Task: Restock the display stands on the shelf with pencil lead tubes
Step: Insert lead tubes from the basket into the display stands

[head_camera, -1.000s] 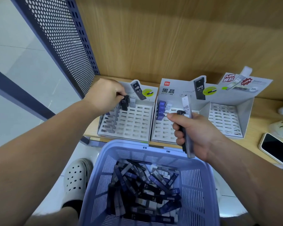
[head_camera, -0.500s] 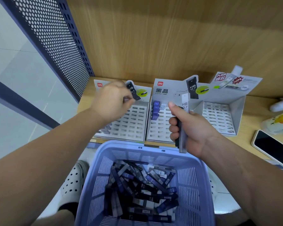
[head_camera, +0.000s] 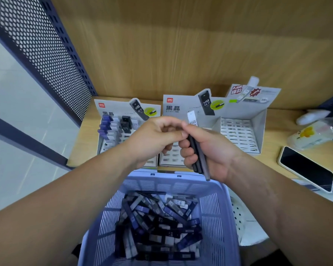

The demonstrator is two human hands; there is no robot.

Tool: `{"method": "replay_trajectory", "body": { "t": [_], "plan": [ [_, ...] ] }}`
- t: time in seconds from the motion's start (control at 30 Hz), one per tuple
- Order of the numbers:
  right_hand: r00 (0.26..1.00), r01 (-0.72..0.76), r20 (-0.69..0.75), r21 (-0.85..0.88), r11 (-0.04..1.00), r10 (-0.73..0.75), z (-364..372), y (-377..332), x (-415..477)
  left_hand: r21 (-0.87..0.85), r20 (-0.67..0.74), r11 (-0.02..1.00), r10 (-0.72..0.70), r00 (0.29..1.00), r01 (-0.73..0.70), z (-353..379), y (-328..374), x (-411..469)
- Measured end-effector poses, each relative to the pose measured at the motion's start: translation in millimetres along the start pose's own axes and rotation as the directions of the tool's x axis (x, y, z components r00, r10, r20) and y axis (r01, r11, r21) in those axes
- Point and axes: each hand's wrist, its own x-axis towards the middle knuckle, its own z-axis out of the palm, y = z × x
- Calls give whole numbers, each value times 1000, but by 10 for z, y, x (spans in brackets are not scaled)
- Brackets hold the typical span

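Three grey cardboard display stands sit on the wooden shelf: the left stand (head_camera: 112, 110) holds several blue, white and black lead tubes (head_camera: 125, 124) along its left and back rows, the middle stand (head_camera: 177, 106) is mostly hidden by my hands, and the right stand (head_camera: 240, 133) looks bare. My right hand (head_camera: 208, 150) grips a small bunch of dark lead tubes (head_camera: 197, 158), one with a white HB cap sticking up. My left hand (head_camera: 154, 139) meets it, fingertips pinching at the top of the bunch. A lilac basket (head_camera: 217, 217) below holds several loose tubes.
A phone (head_camera: 306, 167) lies face up at the shelf's right, with a clear packet (head_camera: 311, 135) and a white object behind it. A perforated dark metal panel (head_camera: 46, 50) walls the shelf's left side. Wooden back panel behind the stands.
My left hand has left the left stand, where a black tube now stands, and moved right to meet my right hand. The view has tilted down slightly.
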Motion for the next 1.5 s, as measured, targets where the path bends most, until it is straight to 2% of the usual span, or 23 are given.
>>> {"method": "replay_trajectory", "body": {
  "t": [0.27,0.4,0.63,0.73,0.83,0.93,1.1,1.2,1.27,1.33,1.5],
  "plan": [
    [1000,20,6,-61,998,-19,-26,13,-41,-88,87,994,-55,995,63,-32,21,-2],
    [998,64,-13,-94,993,-66,-14,-3,-42,-134,82,987,-75,994,86,-32,10,19],
    [994,100,-46,-38,994,-101,18,-40,-38,-295,-83,950,-131,988,102,17,32,62],
    [989,103,-102,-81,991,-111,28,-21,2,-273,-199,961,-111,974,54,-22,33,82],
    [978,89,-180,-78,993,-102,1,-6,41,-229,-207,973,-76,975,27,-113,72,65],
    [971,91,-217,-61,994,-102,17,0,78,-157,-247,988,-52,968,13,-281,118,42],
    [947,79,-301,-130,988,-116,59,48,148,-23,-320,1000,-1,947,-7,-814,294,-42],
    [954,58,-285,-138,989,-95,121,78,180,192,-423,981,79,903,4,-1097,336,-86],
    [957,61,-271,-151,987,-100,160,99,195,376,-481,924,135,867,65,-1208,248,-82],
    [957,61,-270,-168,984,-105,178,112,209,534,-468,840,201,860,94,-1252,101,-80],
    [955,54,-280,-169,984,-100,145,128,240,828,-227,561,368,902,-21,-1302,-285,-47]
  ]
}}
